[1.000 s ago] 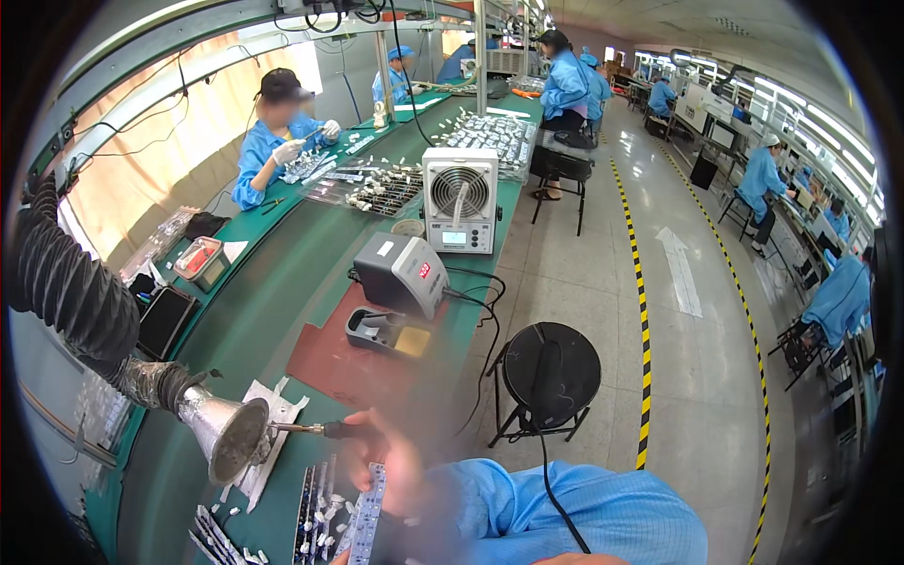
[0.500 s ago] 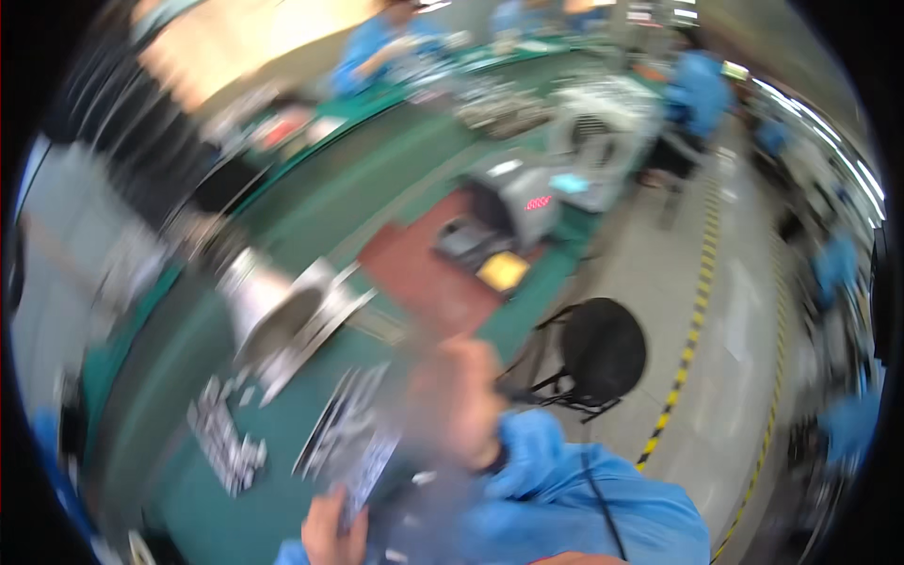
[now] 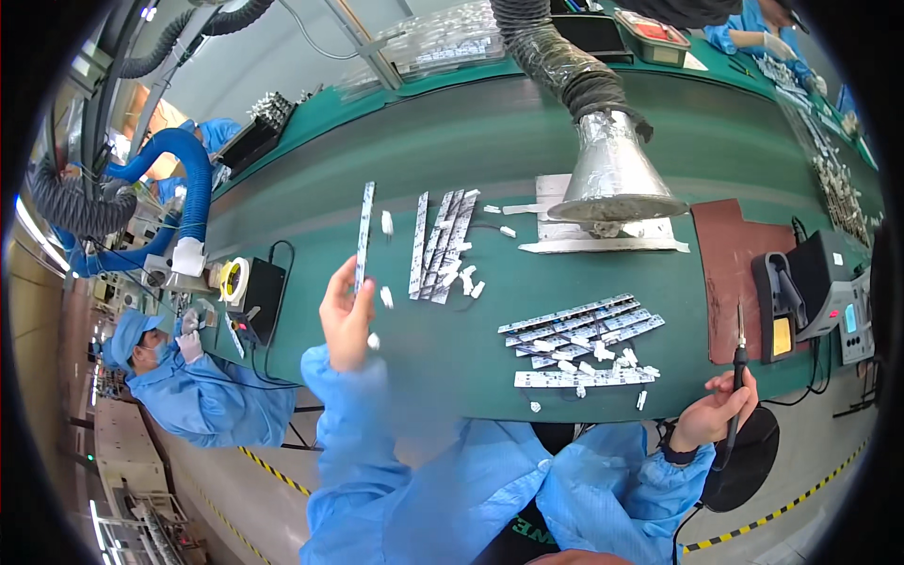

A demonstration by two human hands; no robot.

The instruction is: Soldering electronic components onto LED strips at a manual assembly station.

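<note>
My left hand (image 3: 347, 315) pinches the lower end of a narrow white circuit board strip (image 3: 365, 231), held upright above the green bench. Small white connectors hang beside that strip on its right. My right hand (image 3: 713, 414) is closed round the dark handle of a soldering iron (image 3: 740, 363), its metal tip pointing away from me over the mat's edge. Between my hands lies a fanned pile of similar strips (image 3: 603, 325) with white connectors and thin wires. A second bundle of strips (image 3: 441, 247) lies farther off, just right of the held strip.
A silver fume hood (image 3: 617, 169) hangs low over a white board (image 3: 556, 235). At the right, a soldering station (image 3: 817, 287) and iron stand with a yellow sponge (image 3: 781, 336) sit by a brown mat (image 3: 720, 273). A co-worker in blue (image 3: 202, 395) sits at the left.
My view has swung from a blurred, tilted look across the bench to a steadier one. My left hand now shows raised with one strip; the soldering iron in my right hand has become clear.
</note>
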